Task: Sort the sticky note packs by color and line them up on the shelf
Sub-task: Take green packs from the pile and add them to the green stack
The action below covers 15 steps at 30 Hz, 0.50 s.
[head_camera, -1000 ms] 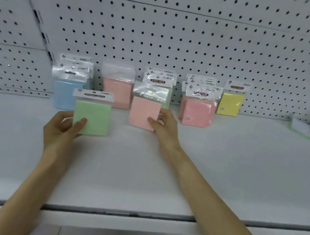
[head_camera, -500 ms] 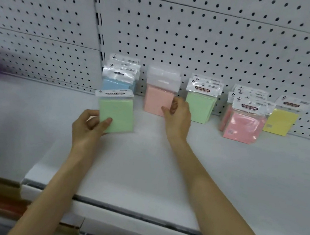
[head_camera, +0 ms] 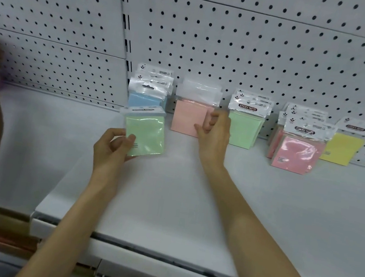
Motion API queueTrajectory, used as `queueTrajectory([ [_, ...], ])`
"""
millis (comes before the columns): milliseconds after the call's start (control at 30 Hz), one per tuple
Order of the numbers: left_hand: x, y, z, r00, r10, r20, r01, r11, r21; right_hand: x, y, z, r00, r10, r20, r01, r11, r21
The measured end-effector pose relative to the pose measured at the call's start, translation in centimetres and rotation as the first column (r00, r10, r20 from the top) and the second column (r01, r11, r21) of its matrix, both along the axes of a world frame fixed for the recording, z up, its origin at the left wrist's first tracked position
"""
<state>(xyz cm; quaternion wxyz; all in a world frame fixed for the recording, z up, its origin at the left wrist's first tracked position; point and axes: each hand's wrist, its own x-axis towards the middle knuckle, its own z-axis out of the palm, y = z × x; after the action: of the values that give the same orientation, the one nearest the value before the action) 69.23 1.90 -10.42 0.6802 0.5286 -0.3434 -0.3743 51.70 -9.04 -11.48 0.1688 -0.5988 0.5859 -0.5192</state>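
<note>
Head view: your left grip (head_camera: 111, 149) pinches the lower left corner of a light green sticky note pack (head_camera: 145, 134), with the thumb on the front face and the fingers behind. The pack sits just left of the frame's centre, in front of the blue packs (head_camera: 148, 93). It is upright, with its white header strip on top and its long axis near vertical, the top leaning slightly left. Its glossy film wrap faces you and catches the light. I cannot tell whether its bottom edge touches the white shelf (head_camera: 214, 202).

Your right grip (head_camera: 215, 136) is curled round the right edge of a peach pack (head_camera: 189, 120), thumb on the front. That pack is a flat square block standing upright at centre frame, with a plain, cloudy header on top.

Along the back, every pack stands header-up against the perforated white pegboard (head_camera: 238, 40). From left to right they run blue, peach, a green stack (head_camera: 245, 129) labelled "STICKY NOTE", shiny pink packs (head_camera: 295, 153) and a yellow pack (head_camera: 342, 148). The green stack is just right of your right grip.
</note>
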Motion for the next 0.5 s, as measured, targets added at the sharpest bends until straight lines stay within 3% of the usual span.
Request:
queueTrajectory([
  [100,-0.2,0.1,0.0,0.998,-0.056,0.03,0.056,0.998,0.011,-0.3,1.1,0.9,0.989,0.032,0.147,-0.029,0.999,-0.024],
  [167,-0.5,-0.1,0.2,0.993,-0.108,0.055,0.108,0.994,0.015,-0.8,2.3,1.8,0.905,0.182,0.383,-0.227,0.971,0.074],
  [233,-1.1,-0.5,0.3,0.981,-0.168,0.095,0.166,0.986,0.027,-1.6,3.2,2.3,0.752,0.343,0.563,-0.51,0.844,0.167],
  [267,-1.6,-0.9,0.4,0.975,-0.196,0.105,0.194,0.981,0.029,-2.1,3.7,2.3,0.72,0.397,0.57,-0.588,0.785,0.197],
  [333,-2.9,-1.8,0.5,0.961,-0.256,0.102,0.257,0.966,0.01,-3.2,4.2,2.1,0.733,0.445,0.514,-0.61,0.764,0.209],
  [433,-5.6,-3.6,0.5,0.926,-0.342,0.157,0.347,0.938,-0.004,-5.4,4.3,1.8,0.808,0.403,0.429,-0.503,0.851,0.149],
  [500,-7.2,-4.9,0.2,0.888,-0.353,0.294,0.365,0.931,0.014,-7.2,4.3,1.5,0.853,0.367,0.371,-0.438,0.89,0.128],
])
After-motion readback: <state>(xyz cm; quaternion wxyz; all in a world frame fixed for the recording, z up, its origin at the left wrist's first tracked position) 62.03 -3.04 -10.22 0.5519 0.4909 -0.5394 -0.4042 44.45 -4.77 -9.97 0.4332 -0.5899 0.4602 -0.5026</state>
